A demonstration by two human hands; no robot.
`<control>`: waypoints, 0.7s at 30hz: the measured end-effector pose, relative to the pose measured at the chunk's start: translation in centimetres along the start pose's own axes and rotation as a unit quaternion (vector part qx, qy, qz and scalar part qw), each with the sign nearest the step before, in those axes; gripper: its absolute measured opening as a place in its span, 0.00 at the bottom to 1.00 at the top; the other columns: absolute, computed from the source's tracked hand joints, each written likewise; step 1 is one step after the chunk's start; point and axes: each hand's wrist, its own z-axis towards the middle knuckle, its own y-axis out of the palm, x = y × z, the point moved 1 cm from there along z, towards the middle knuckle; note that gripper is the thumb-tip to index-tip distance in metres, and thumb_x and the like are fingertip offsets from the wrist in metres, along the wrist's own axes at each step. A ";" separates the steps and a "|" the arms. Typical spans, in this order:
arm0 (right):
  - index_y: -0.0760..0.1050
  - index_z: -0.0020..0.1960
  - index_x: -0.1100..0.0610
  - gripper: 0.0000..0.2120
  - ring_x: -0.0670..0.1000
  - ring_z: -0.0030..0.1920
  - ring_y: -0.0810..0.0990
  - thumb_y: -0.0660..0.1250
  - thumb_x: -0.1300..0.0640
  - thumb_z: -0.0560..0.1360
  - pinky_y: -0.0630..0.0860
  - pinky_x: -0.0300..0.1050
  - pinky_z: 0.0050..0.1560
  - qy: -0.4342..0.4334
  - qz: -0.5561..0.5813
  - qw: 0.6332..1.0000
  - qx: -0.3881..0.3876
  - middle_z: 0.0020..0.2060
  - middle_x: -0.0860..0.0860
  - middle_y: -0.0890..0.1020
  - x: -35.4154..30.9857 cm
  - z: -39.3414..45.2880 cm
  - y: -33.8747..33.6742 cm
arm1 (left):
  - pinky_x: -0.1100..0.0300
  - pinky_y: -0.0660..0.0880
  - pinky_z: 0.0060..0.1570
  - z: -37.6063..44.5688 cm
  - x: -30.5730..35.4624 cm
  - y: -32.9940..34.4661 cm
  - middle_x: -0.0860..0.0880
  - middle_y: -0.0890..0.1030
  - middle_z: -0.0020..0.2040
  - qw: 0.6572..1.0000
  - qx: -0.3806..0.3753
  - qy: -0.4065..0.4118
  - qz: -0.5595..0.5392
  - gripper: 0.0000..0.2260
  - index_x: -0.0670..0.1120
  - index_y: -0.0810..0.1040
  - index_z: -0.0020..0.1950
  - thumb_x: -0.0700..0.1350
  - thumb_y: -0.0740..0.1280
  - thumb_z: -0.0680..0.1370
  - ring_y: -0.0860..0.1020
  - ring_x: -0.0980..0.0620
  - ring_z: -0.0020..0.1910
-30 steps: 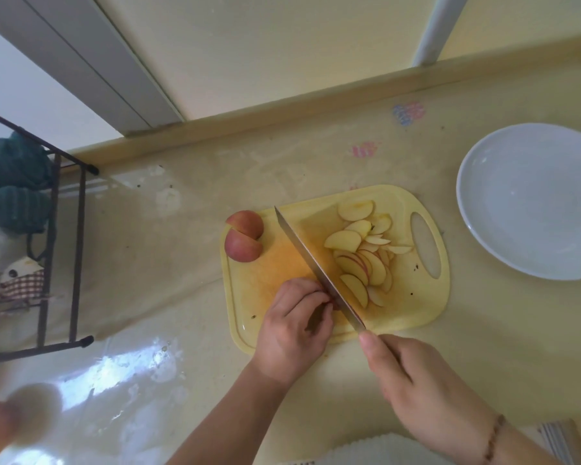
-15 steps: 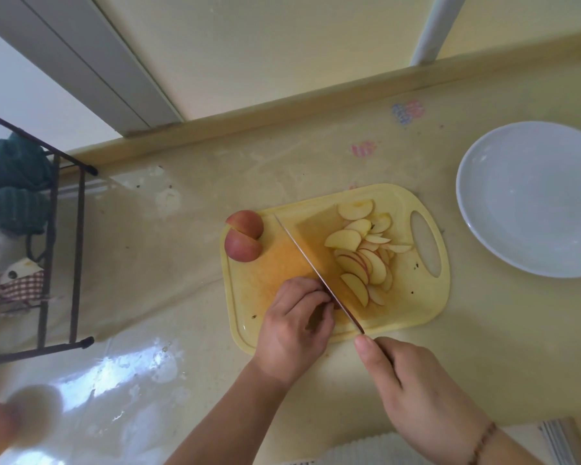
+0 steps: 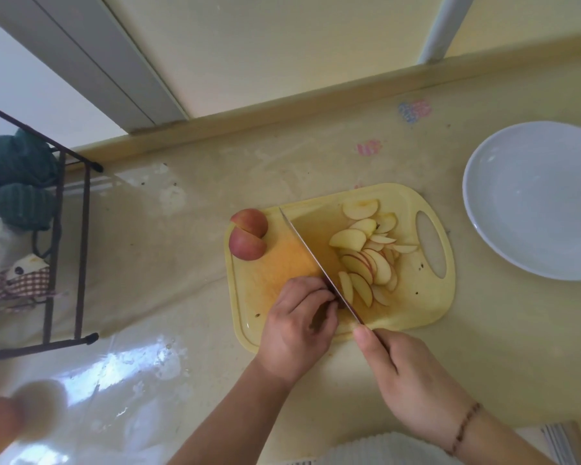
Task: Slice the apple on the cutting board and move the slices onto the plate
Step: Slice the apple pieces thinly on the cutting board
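My right hand is gripping the knife, forefinger lying along the spine, blade running diagonally over the board. My left hand is curling its fingers over an apple piece right against the blade; the piece is mostly hidden. Slices are piling just right of the blade. Two wedges are sitting beyond my left hand at the board corner. Plate is lying well off to the right.
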 end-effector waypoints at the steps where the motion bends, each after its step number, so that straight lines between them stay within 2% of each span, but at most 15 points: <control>1: 0.63 0.29 0.53 0.28 0.46 0.27 0.69 0.45 0.31 0.71 0.65 0.41 0.31 0.004 0.004 1.000 -0.001 0.24 0.44 0.73 0.3 -0.3 -0.3 | 0.54 0.80 0.52 0.0 0.0 -0.1 0.44 0.83 0.51 1.000 -0.002 0.000 0.000 0.06 0.36 0.85 0.48 0.33 0.77 0.73 0.81 0.48 0.51; 4: 0.63 0.29 0.55 0.31 0.45 0.24 0.66 0.43 0.29 0.71 0.67 0.45 0.32 0.013 0.017 1.000 -0.005 0.22 0.49 0.69 0.8 0.1 -1.6 | 0.56 0.80 0.52 0.1 0.0 -0.3 0.45 0.83 0.49 1.000 -0.002 0.006 0.009 0.05 0.37 0.84 0.47 0.34 0.77 0.73 0.80 0.49 0.51; 7: 0.62 0.30 0.55 0.30 0.45 0.23 0.63 0.43 0.29 0.71 0.66 0.46 0.32 0.023 0.027 0.999 -0.012 0.21 0.48 0.65 0.5 0.9 -2.4 | 0.56 0.79 0.51 -0.1 0.1 -0.2 0.44 0.82 0.48 1.000 0.007 0.010 0.006 0.05 0.36 0.84 0.46 0.32 0.77 0.72 0.80 0.49 0.50; 11: 0.64 0.30 0.55 0.35 0.44 0.25 0.68 0.42 0.24 0.67 0.69 0.47 0.33 0.014 0.018 1.000 -0.006 0.23 0.51 0.71 -0.2 -0.4 -1.7 | 0.54 0.80 0.50 -0.3 0.0 -0.1 0.44 0.82 0.47 1.000 0.009 0.017 0.006 0.04 0.36 0.84 0.45 0.31 0.76 0.72 0.81 0.48 0.50; 15: 0.63 0.30 0.55 0.40 0.46 0.25 0.68 0.40 0.19 0.61 0.66 0.43 0.30 0.009 0.020 1.000 -0.015 0.24 0.51 0.71 -0.4 -1.6 -0.8 | 0.55 0.79 0.51 -0.2 0.0 -0.1 0.43 0.83 0.47 1.000 0.008 0.011 -0.002 0.03 0.36 0.84 0.44 0.31 0.75 0.72 0.81 0.48 0.50; 18: 0.63 0.29 0.55 0.38 0.46 0.25 0.68 0.40 0.20 0.63 0.65 0.41 0.29 0.006 0.016 1.000 -0.013 0.24 0.50 0.72 -0.3 -1.5 -0.6 | 0.56 0.79 0.52 -0.2 -0.1 -0.1 0.44 0.83 0.47 1.000 0.007 0.009 -0.004 0.03 0.36 0.84 0.44 0.31 0.75 0.72 0.80 0.48 0.50; 21: 0.63 0.29 0.54 0.31 0.46 0.26 0.69 0.42 0.27 0.68 0.65 0.39 0.30 0.004 0.002 1.000 -0.005 0.24 0.46 0.73 -0.7 -1.6 -0.6 | 0.57 0.79 0.52 -0.1 -0.1 -0.1 0.44 0.83 0.48 1.000 0.006 0.006 -0.004 0.03 0.36 0.85 0.45 0.31 0.75 0.73 0.81 0.49 0.50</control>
